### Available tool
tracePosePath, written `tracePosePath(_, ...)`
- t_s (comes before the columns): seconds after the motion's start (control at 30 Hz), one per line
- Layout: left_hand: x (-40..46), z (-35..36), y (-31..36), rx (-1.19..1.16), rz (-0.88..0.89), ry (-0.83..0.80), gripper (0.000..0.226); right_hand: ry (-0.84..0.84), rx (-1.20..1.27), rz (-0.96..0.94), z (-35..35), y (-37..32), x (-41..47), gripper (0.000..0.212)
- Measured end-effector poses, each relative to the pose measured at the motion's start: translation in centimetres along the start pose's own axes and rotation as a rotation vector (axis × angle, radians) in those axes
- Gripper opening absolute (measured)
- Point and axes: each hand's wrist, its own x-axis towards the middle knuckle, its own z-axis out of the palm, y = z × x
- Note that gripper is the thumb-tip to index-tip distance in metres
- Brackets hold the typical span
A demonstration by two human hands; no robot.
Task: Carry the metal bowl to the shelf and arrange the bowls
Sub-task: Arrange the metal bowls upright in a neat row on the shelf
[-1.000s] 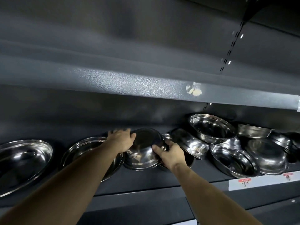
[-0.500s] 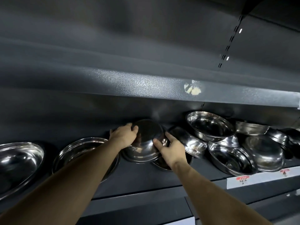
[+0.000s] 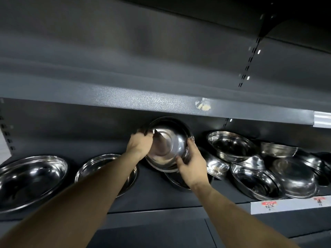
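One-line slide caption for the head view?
Both hands, left hand and right hand, tilt a round shiny metal bowl above the dark grey shelf.

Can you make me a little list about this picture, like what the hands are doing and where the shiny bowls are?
place: dark grey shop shelf
held thing: metal bowl, tilted so its bottom faces the camera
left hand: gripping the bowl's upper left rim
right hand: gripping the bowl's lower right rim
left of the hands: two wide bowls side by side
right of the hands: jumbled pile of bowls, overlapping and leaning
price tags: on the shelf edge under the pile
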Motion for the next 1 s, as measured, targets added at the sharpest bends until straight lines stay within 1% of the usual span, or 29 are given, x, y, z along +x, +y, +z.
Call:
tracePosePath(0.07, -0.4, -0.6, 0.1, -0.043, -0.018, 0.013, 0.062, 0.039, 0.050, 0.024, -0.2, -0.7, -0.7, 0.068)
tracePosePath(0.13, -0.9, -1.1, 0.1, -0.070, -0.035, 0.028, 0.062, 0.095, 0.147, 0.089, -0.3, -1.2, -1.2, 0.060)
tracePosePath(0.23, -1.6, -2.0, 0.1, -0.113, -0.065, 0.044, 0.066, 0.175, 0.255, 0.165, -0.6, -1.3, -1.3, 0.043)
tracePosePath(0.4, -3.6, -3.6, 0.3, -0.274, -0.096, -0.053, 0.087, 0.222, 0.378, 0.201, -0.8, -1.6, -1.6, 0.015)
tracePosePath(0.47, -4.1, -3.8, 0.3, -0.291, -0.094, -0.065, 0.093, 0.259, 0.435, 0.247, -0.6, -1.9, -1.8, 0.018)
tracePosePath(0.5, -4.3, -3.8, 0.3, -0.304, -0.092, -0.062, 0.089, 0.275, 0.477, 0.287, -0.6, -2.0, -1.8, 0.022)
tracePosePath(0.53, -4.6, -3.7, 0.4, -0.315, -0.086, -0.051, 0.078, 0.294, 0.516, 0.332, -0.5, -2.2, -1.8, 0.027)
tracePosePath(0.6, -5.1, -3.5, 0.5, -0.272, -0.055, -0.005, 0.049, 0.326, 0.568, 0.424, -0.5, -2.5, -1.8, 0.039)
tracePosePath(0.67, -5.6, -3.2, 0.6, -0.193, -0.019, 0.014, 0.024, 0.300, 0.643, 0.504, -0.4, -2.7, -1.6, 0.049)
tracePosePath(0.7, -5.8, -3.1, 0.6, -0.172, 0.000, -0.001, 0.021, 0.277, 0.670, 0.528, -0.3, -2.9, -1.5, 0.053)
tracePosePath(0.73, -6.0, -2.9, 0.6, -0.157, 0.018, -0.029, 0.028, 0.268, 0.667, 0.539, -0.2, -2.9, -1.4, 0.058)
tracePosePath(0.8, -6.5, -2.8, 0.6, -0.136, 0.041, -0.095, 0.055, 0.272, 0.601, 0.535, 0.0, -3.0, -1.2, 0.063)
tracePosePath(0.87, -6.8, -2.8, 0.5, -0.125, 0.047, -0.143, 0.074, 0.246, 0.540, 0.533, 0.0, -2.9, -1.1, 0.064)
tracePosePath(0.93, -7.0, -2.9, 0.3, -0.098, 0.057, -0.171, 0.083, 0.204, 0.485, 0.561, 0.0, -2.7, -1.1, 0.056)
tracePosePath(1.0, -7.2, -3.0, 0.1, -0.062, 0.067, -0.180, 0.086, 0.174, 0.459, 0.596, -0.1, -2.4, -1.2, 0.038)
